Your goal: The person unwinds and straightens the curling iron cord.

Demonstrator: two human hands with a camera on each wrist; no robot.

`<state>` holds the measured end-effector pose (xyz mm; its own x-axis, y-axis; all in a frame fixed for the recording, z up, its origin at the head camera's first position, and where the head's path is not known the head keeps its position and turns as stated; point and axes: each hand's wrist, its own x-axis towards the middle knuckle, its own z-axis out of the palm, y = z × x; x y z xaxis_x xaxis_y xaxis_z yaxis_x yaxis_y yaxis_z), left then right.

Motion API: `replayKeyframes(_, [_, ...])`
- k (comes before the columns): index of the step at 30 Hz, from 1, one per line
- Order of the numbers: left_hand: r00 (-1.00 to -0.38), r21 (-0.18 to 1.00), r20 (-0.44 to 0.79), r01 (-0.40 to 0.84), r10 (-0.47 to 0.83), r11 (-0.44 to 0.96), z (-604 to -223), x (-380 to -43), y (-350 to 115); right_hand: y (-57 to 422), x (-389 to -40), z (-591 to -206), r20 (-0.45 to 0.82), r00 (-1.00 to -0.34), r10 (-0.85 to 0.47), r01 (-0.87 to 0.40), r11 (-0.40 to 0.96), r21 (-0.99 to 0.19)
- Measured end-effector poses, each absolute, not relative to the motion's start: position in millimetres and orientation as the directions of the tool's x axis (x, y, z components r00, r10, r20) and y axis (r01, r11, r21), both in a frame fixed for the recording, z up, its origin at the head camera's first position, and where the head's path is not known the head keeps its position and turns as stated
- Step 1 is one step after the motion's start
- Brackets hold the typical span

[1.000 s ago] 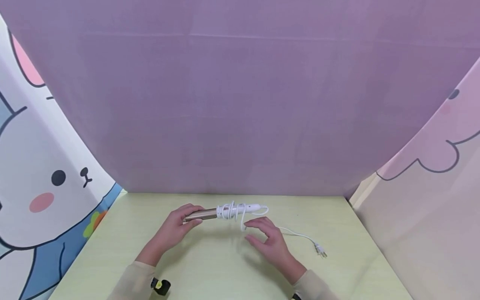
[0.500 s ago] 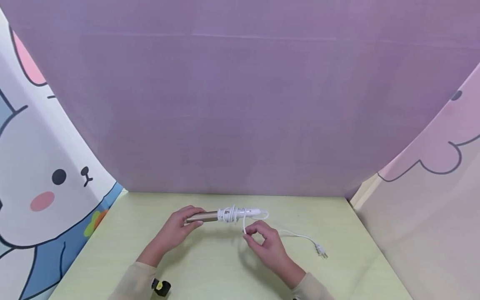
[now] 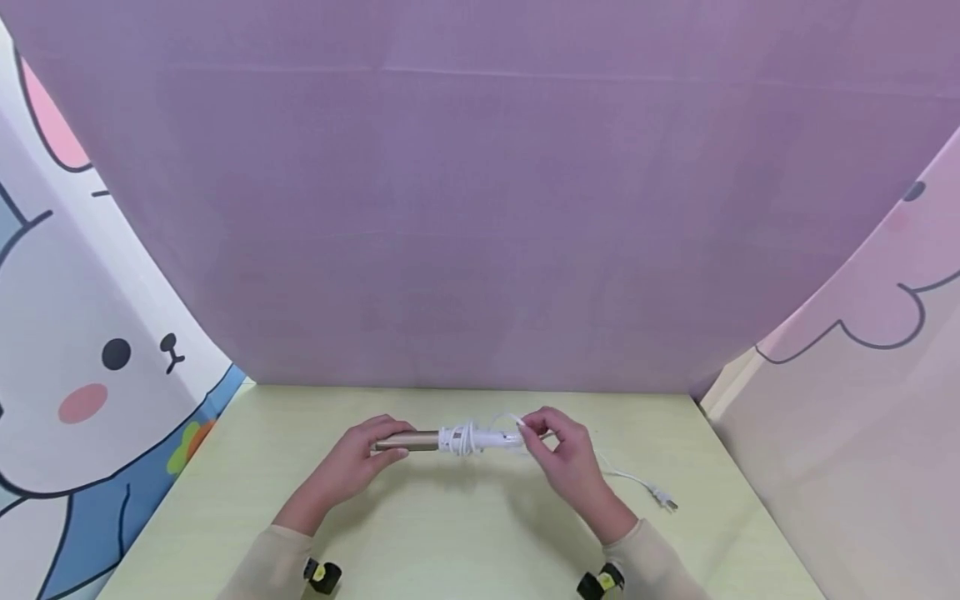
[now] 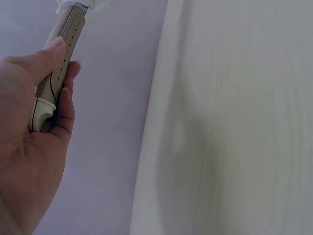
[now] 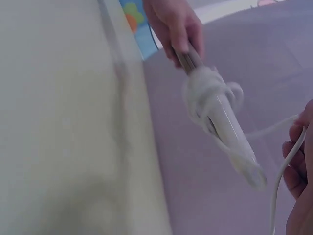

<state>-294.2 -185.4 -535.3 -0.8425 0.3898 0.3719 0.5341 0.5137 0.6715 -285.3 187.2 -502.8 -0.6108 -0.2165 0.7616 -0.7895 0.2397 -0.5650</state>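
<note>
A hair straightener (image 3: 422, 441) with a gold barrel and white handle is held level above the table. My left hand (image 3: 351, 468) grips its gold end between thumb and fingers; in the left wrist view a row of small holes runs along the barrel (image 4: 66, 56). Several turns of white power cord (image 3: 459, 439) wrap the straightener near its middle. At the handle's end, my right hand (image 3: 568, 457) pinches a length of the cord. The right wrist view shows the cord (image 5: 284, 169) running past the right fingers, which are partly cut off by the frame.
The cord's two-pin plug (image 3: 664, 500) hangs or lies to the right of the right hand; which, I cannot tell. Beneath is a pale wooden table (image 3: 450, 533). A purple backdrop (image 3: 480, 233) stands behind, with cartoon-printed panels (image 3: 82, 350) at the sides.
My right hand has closed on the cord below the handle, then moved up and right with it. One loop has come off the handle. The plug has shifted slightly right; the left hand stays put.
</note>
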Motion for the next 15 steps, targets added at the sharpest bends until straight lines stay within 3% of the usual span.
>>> replayKeyframes(3, [-0.820,0.650,0.397,0.568,0.412,0.505,-535,-294,-184,196,-297,-499,0.743,-0.641,-0.193,-0.761,0.282,-0.584])
replayKeyframes(6, [-0.804,0.639,0.420,0.591,0.421,0.492,-534,-293,-184,205,-310,-500,0.677,-0.719,-0.154,-0.684,0.325,-0.653])
replayKeyframes(10, [-0.820,0.677,0.409,0.567,0.401,0.469,-531,-291,-185,213,-323,-513,0.573,-0.812,-0.114,-0.570,0.370,-0.734])
replayKeyframes(15, [-0.850,0.721,0.393,0.521,0.350,0.456,-525,-289,-186,216,-324,-540,0.501,-0.845,-0.186,-0.526,0.453,-0.720])
